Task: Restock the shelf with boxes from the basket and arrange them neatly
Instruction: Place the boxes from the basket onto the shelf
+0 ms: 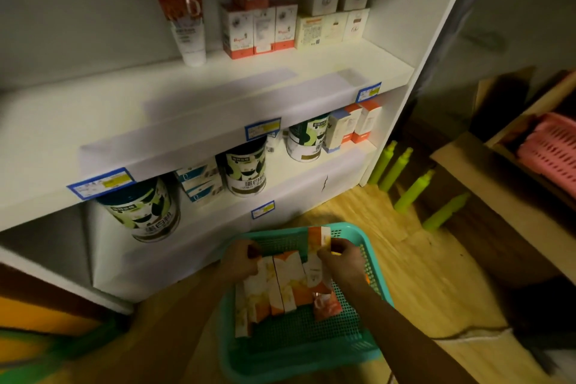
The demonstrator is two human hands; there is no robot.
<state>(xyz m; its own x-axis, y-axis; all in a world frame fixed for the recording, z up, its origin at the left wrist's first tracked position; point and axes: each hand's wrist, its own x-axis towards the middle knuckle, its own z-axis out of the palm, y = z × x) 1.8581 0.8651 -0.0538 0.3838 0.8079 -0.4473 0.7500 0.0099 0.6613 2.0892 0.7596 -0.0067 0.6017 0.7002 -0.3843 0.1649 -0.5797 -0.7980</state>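
Observation:
A teal plastic basket (358,349) sits on the wooden floor in front of a white shelf unit (218,97). Several orange-and-white boxes (286,284) lie side by side inside the basket. My right hand (341,259) grips the upper end of one orange-and-white box (318,246) that stands tilted at the basket's far side. At the left end of the row, my left hand (241,259) has its fingers closed over the top of the boxes. The middle shelf holds white-and-orange boxes (258,29) stacked at the back.
A white-and-orange tube (187,22) stands on the middle shelf, with pale boxes (333,9) at its right end. Green-and-white cans (246,170) and small boxes fill the lower shelf. Green bottles (414,190) lie on the floor at right, near a pink basket (551,150).

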